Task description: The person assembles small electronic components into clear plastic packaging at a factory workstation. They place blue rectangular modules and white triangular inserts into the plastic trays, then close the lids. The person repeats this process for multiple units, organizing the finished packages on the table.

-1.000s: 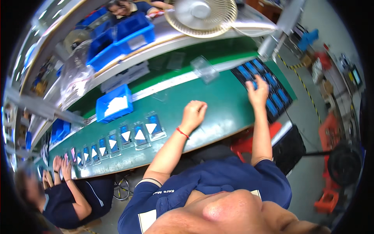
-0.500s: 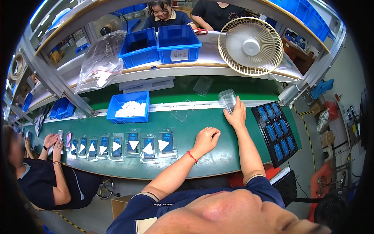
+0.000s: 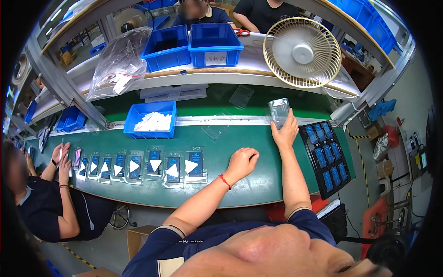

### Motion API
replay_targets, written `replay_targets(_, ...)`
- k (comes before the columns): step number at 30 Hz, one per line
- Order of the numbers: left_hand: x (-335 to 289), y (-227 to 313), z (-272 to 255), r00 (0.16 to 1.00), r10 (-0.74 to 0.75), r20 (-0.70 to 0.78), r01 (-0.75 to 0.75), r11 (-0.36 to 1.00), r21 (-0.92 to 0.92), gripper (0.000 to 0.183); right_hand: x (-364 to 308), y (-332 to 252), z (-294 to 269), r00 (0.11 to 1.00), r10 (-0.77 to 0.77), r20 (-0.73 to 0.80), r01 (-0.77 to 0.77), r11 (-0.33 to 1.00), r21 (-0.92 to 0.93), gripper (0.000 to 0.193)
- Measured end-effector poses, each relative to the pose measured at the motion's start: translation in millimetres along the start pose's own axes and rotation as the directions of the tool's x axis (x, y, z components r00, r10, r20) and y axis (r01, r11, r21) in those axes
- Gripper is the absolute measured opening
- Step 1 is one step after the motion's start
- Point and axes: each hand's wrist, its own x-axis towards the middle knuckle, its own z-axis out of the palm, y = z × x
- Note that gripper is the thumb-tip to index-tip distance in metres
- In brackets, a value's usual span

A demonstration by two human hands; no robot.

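My right hand (image 3: 286, 132) is closed on a stack of clear plastic blister trays (image 3: 278, 109) near the far edge of the green bench (image 3: 221, 187). Curled over the bench, my left hand (image 3: 243, 162) has closed fingers and nothing visible in them. A row of clear blister trays lies to its left, each with a dark blue flat battery-like piece; the nearest such piece (image 3: 196, 159) has a white triangular slip (image 3: 190, 166) on it. Right of my right hand, a black tray (image 3: 326, 159) holds several similar blue pieces.
A blue bin (image 3: 173, 121) of white slips stands at the back left. Loose clear trays (image 3: 216, 127) lie near the metal strip. Above, a shelf carries two blue bins (image 3: 216, 46) and a fan (image 3: 302, 53). A co-worker's hands (image 3: 63, 159) work at the far left.
My right hand has lifted the clear tray stack slightly and tipped it more upright. My left hand stays curled over the bench. The view has shifted a little.
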Motion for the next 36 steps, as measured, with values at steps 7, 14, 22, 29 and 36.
replay_targets(7,1,2,0,0.991,-0.130,-0.028,0.126,0.985,-0.115,0.013,-3,-30,-23,0.977,-0.166,-0.137,0.194,0.955,0.226,0.091)
replay_targets(14,13,-12,-3,0.888,-0.363,-0.284,0.186,0.845,-0.501,0.033,-40,-73,-30,0.899,-0.297,0.323,0.022,0.766,0.642,0.087)
replay_targets(22,14,-18,-9,0.862,-0.414,-0.293,0.202,0.809,-0.551,0.021,-48,-77,-26,0.827,-0.389,0.407,-0.061,0.657,0.751,0.084)
replay_targets(29,16,-9,-15,0.835,-0.431,-0.341,0.212,0.824,-0.525,0.023,-48,-71,-22,0.751,-0.448,0.485,-0.299,0.424,0.855,0.073)
replay_targets(36,13,-21,-10,0.823,-0.448,-0.350,0.240,0.832,-0.500,0.023,-42,-62,-16,0.712,-0.352,0.607,-0.430,0.466,0.774,0.065)
